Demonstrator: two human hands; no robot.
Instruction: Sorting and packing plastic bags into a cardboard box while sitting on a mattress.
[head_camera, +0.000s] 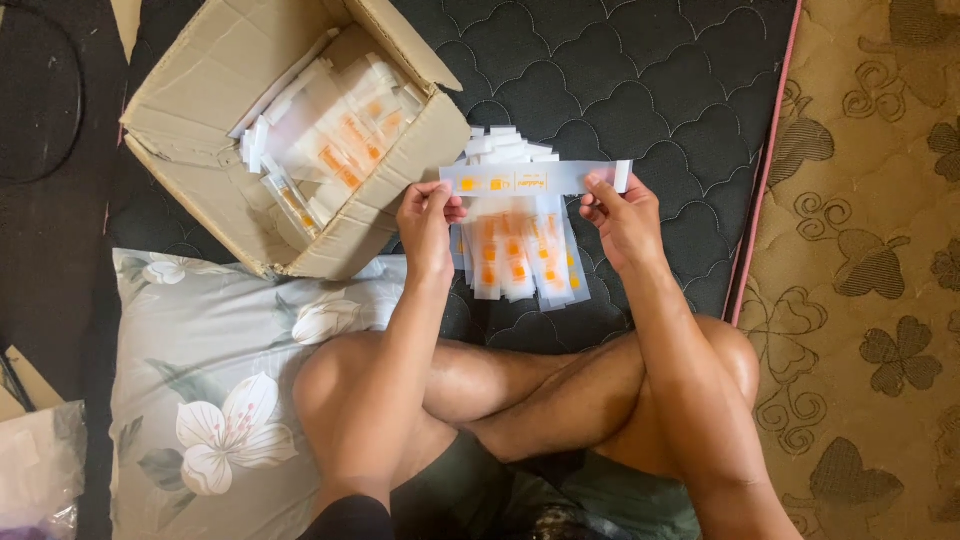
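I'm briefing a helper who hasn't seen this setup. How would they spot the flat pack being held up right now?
Start at the open brown cardboard box on the dark quilted mattress; just right of it, the left hand and right hand pinch the ends of one long white flat carton with orange marks. Unlike the fanned pile of similar packs beneath, it is lifted and lies crosswise.

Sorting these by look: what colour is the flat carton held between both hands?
White with small orange marks, clearest in the head view: flat carton.
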